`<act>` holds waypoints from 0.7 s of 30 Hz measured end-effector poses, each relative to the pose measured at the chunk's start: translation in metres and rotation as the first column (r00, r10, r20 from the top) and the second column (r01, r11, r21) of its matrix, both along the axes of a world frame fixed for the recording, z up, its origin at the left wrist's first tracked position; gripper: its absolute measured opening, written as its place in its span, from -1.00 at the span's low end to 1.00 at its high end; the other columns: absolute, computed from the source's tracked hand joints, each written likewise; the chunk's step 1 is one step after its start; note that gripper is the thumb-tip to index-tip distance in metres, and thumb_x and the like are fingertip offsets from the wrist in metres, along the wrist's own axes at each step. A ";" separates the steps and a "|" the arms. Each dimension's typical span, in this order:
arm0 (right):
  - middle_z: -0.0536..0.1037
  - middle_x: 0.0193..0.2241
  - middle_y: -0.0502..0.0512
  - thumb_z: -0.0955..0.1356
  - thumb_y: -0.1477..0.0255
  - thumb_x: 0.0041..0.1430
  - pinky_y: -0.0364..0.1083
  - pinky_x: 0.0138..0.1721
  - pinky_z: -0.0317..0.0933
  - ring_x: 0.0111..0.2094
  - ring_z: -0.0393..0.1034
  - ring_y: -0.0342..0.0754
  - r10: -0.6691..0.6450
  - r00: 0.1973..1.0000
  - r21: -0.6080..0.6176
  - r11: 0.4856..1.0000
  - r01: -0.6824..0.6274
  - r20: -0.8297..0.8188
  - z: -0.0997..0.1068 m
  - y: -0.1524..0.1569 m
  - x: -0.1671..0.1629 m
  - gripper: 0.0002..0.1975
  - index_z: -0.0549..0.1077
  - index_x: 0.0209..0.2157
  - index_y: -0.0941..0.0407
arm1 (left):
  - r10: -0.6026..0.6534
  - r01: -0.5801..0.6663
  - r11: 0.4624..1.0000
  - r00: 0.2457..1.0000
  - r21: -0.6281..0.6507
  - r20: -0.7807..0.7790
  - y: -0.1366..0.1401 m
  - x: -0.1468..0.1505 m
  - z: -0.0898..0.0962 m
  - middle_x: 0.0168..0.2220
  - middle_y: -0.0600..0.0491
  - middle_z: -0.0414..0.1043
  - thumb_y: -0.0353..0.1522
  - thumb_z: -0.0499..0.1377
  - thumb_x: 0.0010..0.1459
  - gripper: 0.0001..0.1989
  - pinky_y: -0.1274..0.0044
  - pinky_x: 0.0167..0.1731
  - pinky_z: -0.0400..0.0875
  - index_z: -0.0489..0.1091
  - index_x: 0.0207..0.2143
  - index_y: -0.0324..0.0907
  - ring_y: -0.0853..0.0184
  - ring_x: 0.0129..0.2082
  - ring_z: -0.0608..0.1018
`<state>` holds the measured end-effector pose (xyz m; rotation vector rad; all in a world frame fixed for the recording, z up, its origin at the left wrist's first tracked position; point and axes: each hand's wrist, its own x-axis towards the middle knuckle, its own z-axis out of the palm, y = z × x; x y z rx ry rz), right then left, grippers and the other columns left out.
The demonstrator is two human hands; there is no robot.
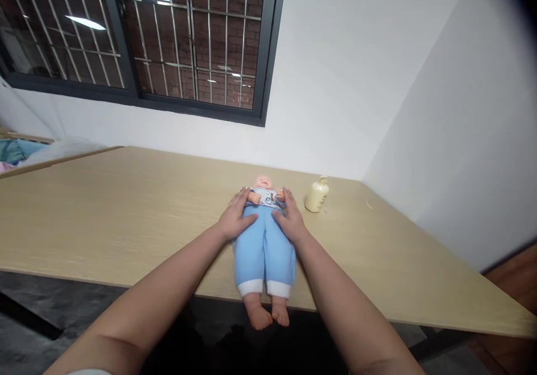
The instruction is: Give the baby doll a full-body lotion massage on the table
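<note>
A baby doll with a pinkish plastic head, a pale printed top and light-blue trousers with white cuffs [264, 246] lies on its back on a long, light wood-grained table [138, 213], right of the table's middle, its head toward the far side and its bare feet reaching out past the near edge. The person's bare left hand [235, 214] rests along the doll's left side as seen here, and the bare right hand [292, 218] along its right side. The two hands are apart from each other, with the doll between them; both are unclenched, fingers stretched toward the far end beside the doll's small arms and thumbs pointing inward over the upper trousers. Just right of the right hand, toward the far side, stands an upright cream-coloured pump bottle with small dark lettering [317, 197], and farther right lies a thin, pale curved strand [368, 203]. Behind the table rises a plain white wall [344, 73], with a dark-framed sliding window with metal bars [263, 56] at the left. At the far left, bluish and pink cloth [19, 151] lies beside whitish, crumpled material [62, 150].
</note>
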<state>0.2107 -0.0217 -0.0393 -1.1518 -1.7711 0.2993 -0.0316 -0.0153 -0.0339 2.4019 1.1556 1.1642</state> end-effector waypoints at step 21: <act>-0.12 0.41 0.17 0.34 0.14 0.17 0.26 0.34 -0.22 0.41 -0.30 0.20 -0.032 0.962 -0.063 0.997 0.050 0.272 0.003 -0.007 -0.007 -0.21 0.01 0.36 -0.04 | 0.013 -0.006 0.998 0.995 0.065 -0.098 -0.005 0.002 0.005 0.36 -0.17 0.02 -0.12 0.21 0.14 -0.20 0.19 0.33 -0.07 0.04 0.36 -0.18 0.05 0.39 0.01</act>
